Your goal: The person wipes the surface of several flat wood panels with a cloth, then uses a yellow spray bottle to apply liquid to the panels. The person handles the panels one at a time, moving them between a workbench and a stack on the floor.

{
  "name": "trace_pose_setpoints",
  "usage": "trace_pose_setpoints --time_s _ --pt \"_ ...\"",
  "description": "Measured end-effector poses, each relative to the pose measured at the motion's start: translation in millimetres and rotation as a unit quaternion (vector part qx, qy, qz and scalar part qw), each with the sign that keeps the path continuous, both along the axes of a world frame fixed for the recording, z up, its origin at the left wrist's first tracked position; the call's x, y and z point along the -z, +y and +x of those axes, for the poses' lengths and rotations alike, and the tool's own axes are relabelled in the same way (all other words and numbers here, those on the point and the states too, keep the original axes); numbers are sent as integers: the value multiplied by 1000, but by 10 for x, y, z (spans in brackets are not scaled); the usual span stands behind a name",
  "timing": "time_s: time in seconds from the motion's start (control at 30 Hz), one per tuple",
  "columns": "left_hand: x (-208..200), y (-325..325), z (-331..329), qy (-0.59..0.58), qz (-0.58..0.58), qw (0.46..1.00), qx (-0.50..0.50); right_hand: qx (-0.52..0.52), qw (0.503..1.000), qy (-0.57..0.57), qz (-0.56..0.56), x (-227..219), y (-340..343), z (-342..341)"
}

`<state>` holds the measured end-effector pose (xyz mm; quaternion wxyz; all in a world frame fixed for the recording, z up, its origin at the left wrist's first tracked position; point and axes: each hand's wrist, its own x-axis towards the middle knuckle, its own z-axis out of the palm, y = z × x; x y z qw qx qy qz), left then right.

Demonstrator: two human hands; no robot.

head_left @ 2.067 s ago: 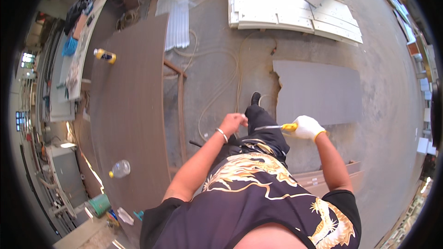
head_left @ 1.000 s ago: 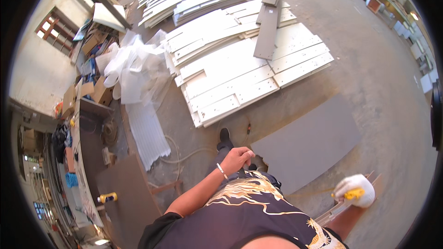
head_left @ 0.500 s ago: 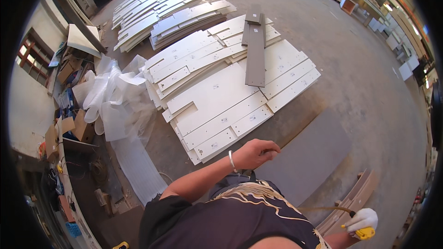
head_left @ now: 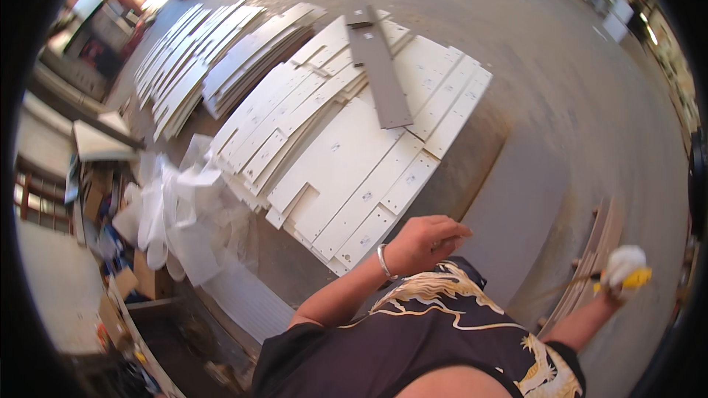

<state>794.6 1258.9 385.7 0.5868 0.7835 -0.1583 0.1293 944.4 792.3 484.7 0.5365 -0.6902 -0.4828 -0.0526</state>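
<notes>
My left hand is bare, with a silver bangle at the wrist, and hangs in front of my body with its fingers curled; whether it holds anything small I cannot tell. My right hand wears a white glove and grips a yellow-handled tool out at my right side, its thin shaft pointing left. Ahead of my left hand lies a spread of white cut panels on the concrete floor, with a long grey board lying on top of them.
A second stack of white panels lies further left. Crumpled clear plastic sheeting sits left of the panels. A grey sheet lies on the floor at right, with wooden strips beside it. Cluttered shelves line the left edge.
The view has swung from a brown workbench round to the white panels on the floor. My gloved right hand has dropped out to my right side with the tool.
</notes>
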Motion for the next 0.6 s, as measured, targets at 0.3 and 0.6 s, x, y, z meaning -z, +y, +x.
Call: trace_pose_setpoints --time_s 0.3,0.6 --pt "-682 99 63 -110 49 993 -7 -319 921 210 76 -12 1000 499" --pt "-1142 -743 380 -63 59 994 60 -378 826 418 -19 558 1450 515"
